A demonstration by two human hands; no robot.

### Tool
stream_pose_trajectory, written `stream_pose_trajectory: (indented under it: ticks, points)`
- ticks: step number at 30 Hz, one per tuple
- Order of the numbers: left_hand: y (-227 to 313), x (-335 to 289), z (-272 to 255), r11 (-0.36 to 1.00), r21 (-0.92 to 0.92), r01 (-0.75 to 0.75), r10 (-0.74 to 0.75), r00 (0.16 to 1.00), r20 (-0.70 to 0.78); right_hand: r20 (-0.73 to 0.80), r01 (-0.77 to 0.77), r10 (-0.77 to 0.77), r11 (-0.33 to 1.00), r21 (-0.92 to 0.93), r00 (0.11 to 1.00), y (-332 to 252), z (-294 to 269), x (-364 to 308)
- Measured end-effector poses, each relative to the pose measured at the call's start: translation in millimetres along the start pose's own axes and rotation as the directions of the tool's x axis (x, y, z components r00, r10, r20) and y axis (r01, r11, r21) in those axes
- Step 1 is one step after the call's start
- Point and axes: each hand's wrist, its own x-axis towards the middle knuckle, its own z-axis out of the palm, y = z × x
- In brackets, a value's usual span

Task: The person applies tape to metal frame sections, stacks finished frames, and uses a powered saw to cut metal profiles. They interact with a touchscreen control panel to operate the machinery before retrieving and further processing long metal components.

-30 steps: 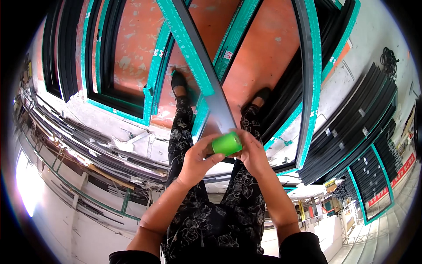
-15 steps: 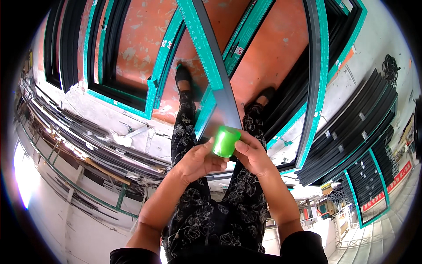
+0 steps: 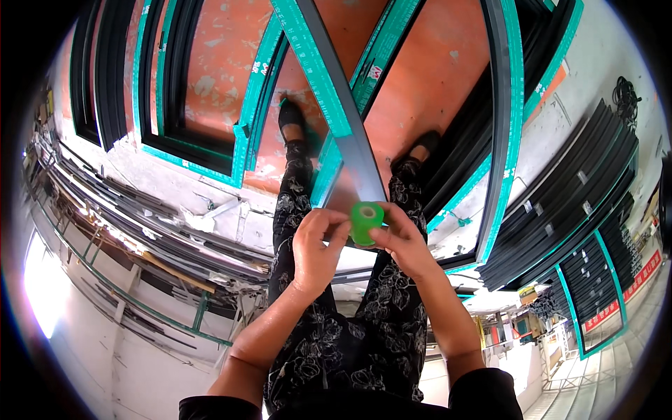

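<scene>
A roll of bright green tape is in front of my lap, its round end with the pale core hole turned up toward me. My right hand grips it from the right, thumb on the near side and fingers behind. My left hand is at the roll's left edge, thumb and index fingertip drawn together in a pinch. Whether a tape end lies between those fingertips is too small to tell. Just beyond the roll, a grey frame bar with green film slants away between my legs.
Black frames with green film lie on the reddish floor around my feet. A tall curved-looking frame side rises at my right. Long profiles are stacked at the left; dark bars are piled at the right.
The roll has tipped so its core hole shows. My left hand has gone from loosely open below the roll to a pinch at its left edge; my right hand keeps its grip.
</scene>
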Motion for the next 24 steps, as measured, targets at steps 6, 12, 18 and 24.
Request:
stream_pose_trajectory:
  ticks: [6,12,18,24]
  points:
    - [1.6,-9.1,14.6,0.929,0.187,-0.32,0.294,0.943,0.154,-0.055,-0.106,0.119,0.972,0.209,0.991,-0.6,-6.1,-3.4]
    - [5.9,-7.5,16.3,0.917,0.083,-0.389,0.375,0.915,0.146,-0.13,-0.099,0.172,0.894,0.437,0.977,0.7,-10.3,-1.0]
    - [-7.4,-33.5,21.6,0.982,-0.186,0.038,0.026,0.945,0.327,0.056,-0.343,0.362,0.808,0.479,0.931,16.6,-34.4,-7.9]
    - [-5.8,-76.0,12.8,0.808,-0.311,0.5,-0.169,0.704,0.69,-0.082,-0.398,0.523,0.732,0.553,0.849,50.6,-64.4,-56.5]
